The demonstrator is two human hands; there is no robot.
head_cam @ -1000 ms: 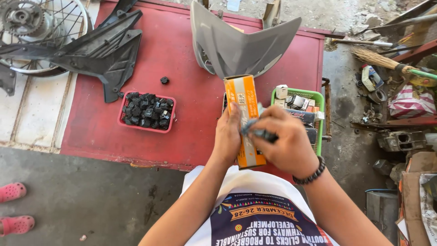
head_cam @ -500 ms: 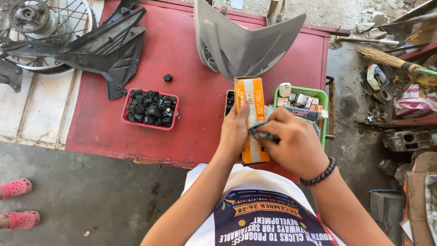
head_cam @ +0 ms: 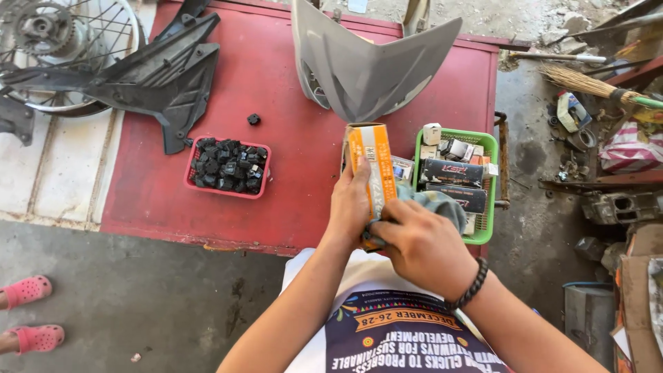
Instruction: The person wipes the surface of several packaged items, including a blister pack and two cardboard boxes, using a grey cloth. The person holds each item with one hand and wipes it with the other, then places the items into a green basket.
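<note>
Left hand [head_cam: 350, 207] grips the long orange cardboard box [head_cam: 371, 169] to steady it on the red table [head_cam: 276, 159], while right hand [head_cam: 421, 245] clutches a grey-blue rag [head_cam: 435, 202] against its side.

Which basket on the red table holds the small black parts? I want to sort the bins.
The pink basket, left of the hands, is full of small black parts; the green basket at the right holds boxes.

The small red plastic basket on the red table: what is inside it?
The small red plastic basket holds a heap of small black parts; they cover its bottom, so anything underneath stays hidden.
</note>
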